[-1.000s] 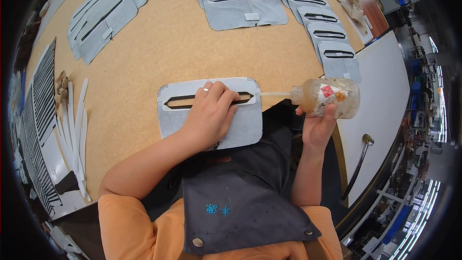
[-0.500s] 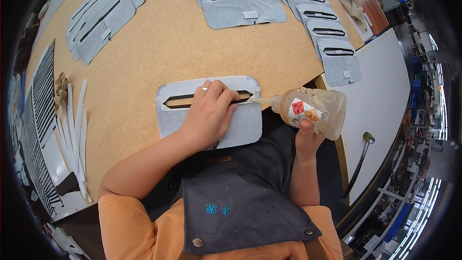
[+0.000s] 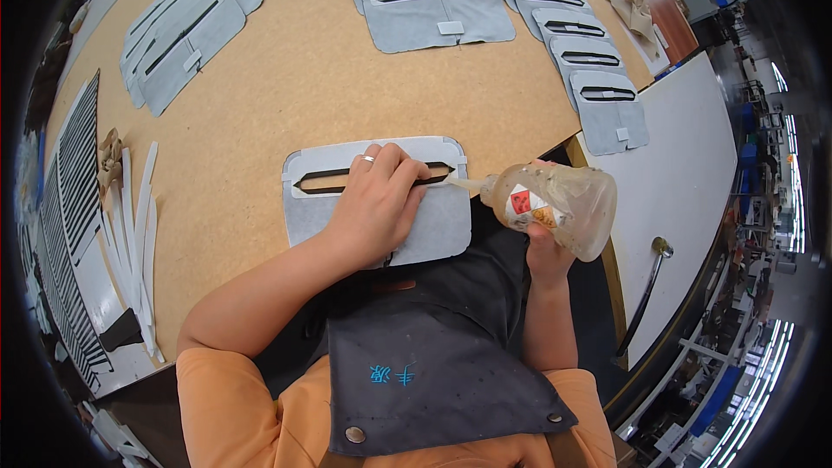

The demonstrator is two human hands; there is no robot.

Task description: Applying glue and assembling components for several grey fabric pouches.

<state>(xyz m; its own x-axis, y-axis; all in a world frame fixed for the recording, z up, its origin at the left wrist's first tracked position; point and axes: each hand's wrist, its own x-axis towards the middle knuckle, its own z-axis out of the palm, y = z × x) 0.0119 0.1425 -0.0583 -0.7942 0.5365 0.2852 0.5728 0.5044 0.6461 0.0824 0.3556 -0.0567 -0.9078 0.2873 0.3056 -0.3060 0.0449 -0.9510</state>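
Left hand (image 3: 378, 199) lies on the grey panel (image 3: 314, 218), can't tell if it's pinching anything. Panel's on the worktop (image 3: 260, 87), at the near edge. Right hand (image 3: 549, 256) has the bottle (image 3: 568, 199) gripped and tipped sideways, nozzle (image 3: 470, 183) just at the slot's right end.

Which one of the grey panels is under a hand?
The grey panel nearest the dark apron: the left hand rests on it, while the other panels lie farther off, untouched.
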